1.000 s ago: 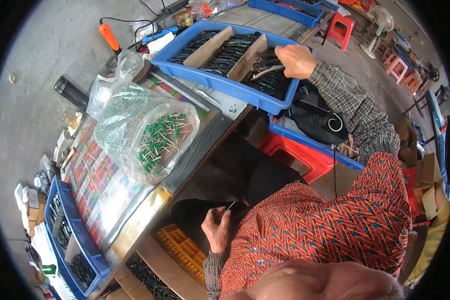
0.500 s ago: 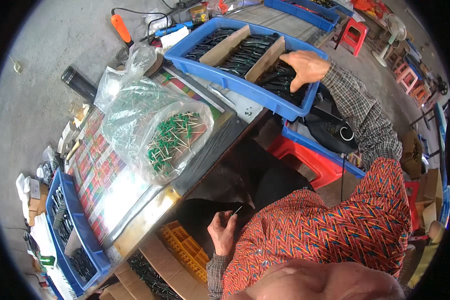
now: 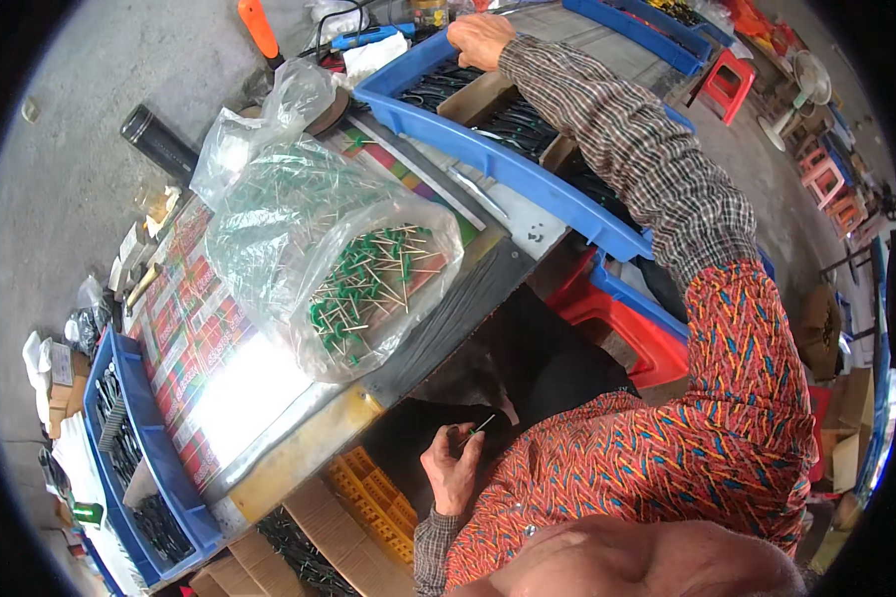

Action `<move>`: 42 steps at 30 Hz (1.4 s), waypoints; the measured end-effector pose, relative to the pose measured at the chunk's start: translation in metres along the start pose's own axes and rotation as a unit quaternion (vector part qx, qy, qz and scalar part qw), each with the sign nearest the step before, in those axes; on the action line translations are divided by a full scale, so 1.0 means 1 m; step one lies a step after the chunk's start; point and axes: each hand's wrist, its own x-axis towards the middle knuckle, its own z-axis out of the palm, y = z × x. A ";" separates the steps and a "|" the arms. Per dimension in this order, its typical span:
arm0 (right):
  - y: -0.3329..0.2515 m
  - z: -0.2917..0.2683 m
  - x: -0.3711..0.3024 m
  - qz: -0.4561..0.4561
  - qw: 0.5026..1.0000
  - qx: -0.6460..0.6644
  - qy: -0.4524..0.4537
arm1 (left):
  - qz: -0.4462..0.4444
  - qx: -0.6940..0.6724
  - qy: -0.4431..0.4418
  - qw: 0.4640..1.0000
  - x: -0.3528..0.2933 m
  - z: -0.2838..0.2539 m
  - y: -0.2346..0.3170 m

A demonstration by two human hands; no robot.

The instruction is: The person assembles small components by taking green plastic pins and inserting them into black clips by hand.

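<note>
- The right hand (image 3: 481,40) has crossed from the right-hand compartment of the blue tray (image 3: 508,162) to its far left corner; the sleeve now covers part of the tray.
- Its fingers are bent at the rim; whether they grip anything, I cannot tell.
- That puts its reach, I judge, at the left compartment's black pieces (image 3: 436,84) instead of the right one's.
- The left hand (image 3: 452,470) has stayed low by the lap, thumb and finger pinching a thin stick (image 3: 485,424), so that half of the work looks paused.
- Green-headed sticks (image 3: 368,284) lie in the open mouth of the clear bag (image 3: 269,224) on the bench (image 3: 314,438), untouched by either hand.
</note>
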 end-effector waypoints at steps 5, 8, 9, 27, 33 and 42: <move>-0.010 0.020 0.015 -0.002 0.991 -0.085 -0.104 | -0.041 -0.004 -0.005 0.999 -0.001 0.000 -0.004; -0.006 0.029 0.015 -0.008 0.993 -0.081 -0.085 | -0.026 -0.005 -0.002 1.000 -0.002 -0.001 -0.005; -0.002 0.031 0.014 -0.013 0.995 -0.079 -0.064 | -0.023 -0.021 -0.005 1.000 -0.002 -0.001 -0.004; -0.047 -0.140 -0.106 0.096 0.830 0.536 -0.121 | 0.033 -0.093 0.042 0.994 -0.020 -0.019 0.003; -0.085 -0.155 -0.165 0.077 0.794 0.583 -0.152 | 0.021 -0.096 0.049 0.994 -0.033 -0.021 0.005; -0.131 -0.159 -0.226 0.056 0.720 0.656 -0.221 | 0.052 -0.089 0.070 0.992 -0.039 -0.029 0.013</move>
